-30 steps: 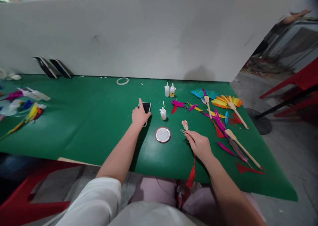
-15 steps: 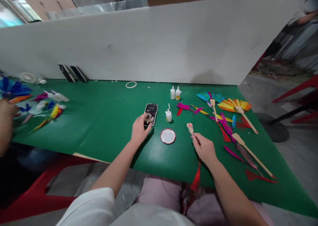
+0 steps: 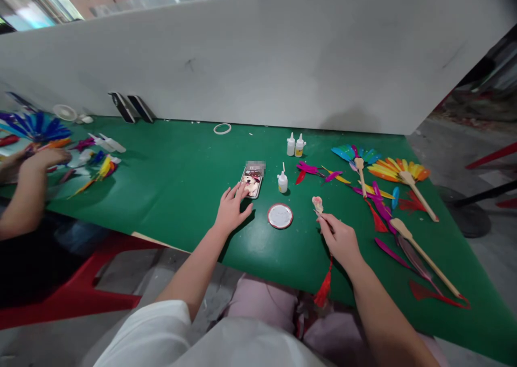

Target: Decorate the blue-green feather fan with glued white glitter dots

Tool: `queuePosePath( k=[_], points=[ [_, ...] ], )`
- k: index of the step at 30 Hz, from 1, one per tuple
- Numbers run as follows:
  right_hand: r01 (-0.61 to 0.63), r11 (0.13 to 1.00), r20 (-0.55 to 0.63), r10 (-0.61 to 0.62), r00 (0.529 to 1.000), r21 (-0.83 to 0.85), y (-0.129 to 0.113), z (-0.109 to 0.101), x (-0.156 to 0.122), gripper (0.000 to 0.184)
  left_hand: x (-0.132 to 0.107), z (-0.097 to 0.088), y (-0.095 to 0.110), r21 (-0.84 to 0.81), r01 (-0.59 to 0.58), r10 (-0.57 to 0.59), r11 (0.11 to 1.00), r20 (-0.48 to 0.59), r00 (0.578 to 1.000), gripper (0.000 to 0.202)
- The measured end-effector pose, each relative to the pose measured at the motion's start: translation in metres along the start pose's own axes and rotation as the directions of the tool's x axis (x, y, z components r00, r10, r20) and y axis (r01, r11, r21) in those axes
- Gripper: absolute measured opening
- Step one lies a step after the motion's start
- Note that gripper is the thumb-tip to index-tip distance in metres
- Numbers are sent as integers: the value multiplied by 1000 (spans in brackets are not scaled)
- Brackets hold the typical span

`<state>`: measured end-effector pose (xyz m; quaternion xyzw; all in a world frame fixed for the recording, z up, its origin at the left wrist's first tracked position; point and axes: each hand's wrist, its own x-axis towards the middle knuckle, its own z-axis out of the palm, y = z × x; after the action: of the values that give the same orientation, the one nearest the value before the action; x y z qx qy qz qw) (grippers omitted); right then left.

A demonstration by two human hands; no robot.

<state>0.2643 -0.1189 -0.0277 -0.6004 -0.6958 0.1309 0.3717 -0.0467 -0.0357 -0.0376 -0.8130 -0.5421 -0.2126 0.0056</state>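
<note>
My left hand (image 3: 231,211) lies flat on the green table (image 3: 169,178), fingers spread, fingertips at the near end of a phone (image 3: 252,181) whose lit screen shows a picture. My right hand (image 3: 339,239) is closed in a pinch on a thin wooden stick (image 3: 319,207) with a pale rounded tip; a red tassel (image 3: 325,286) hangs from it over the table's edge. A round white lid with a red rim (image 3: 280,216) lies between my hands. A small white glue bottle (image 3: 283,182) stands just right of the phone.
Two more small bottles (image 3: 294,145) stand further back. Feather fans (image 3: 398,176) on wooden handles and loose feathers lie at the right. A white ring (image 3: 222,128) and two dark phones (image 3: 131,107) lean by the white partition. Another person's hand (image 3: 44,158) works with feathers at the left.
My left hand drew back off the phone, whose screen lit up, and now lies flat with fingers spread. The camera turned left, bringing another person's arm into view. My right hand kept its pinch.
</note>
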Motion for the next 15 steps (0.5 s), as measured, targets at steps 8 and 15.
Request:
queuePosePath(
  k=[8,15],
  points=[
    [-29,999,-3,29,1000,22,-3,0,1,25,-3,1,-1,-72,60,-74,996,-220,973,56],
    [-13,1000,-67,14,998,13,-3,-1,2,27,1,2,-4,-138,140,-181,980,-354,917,29]
  ],
)
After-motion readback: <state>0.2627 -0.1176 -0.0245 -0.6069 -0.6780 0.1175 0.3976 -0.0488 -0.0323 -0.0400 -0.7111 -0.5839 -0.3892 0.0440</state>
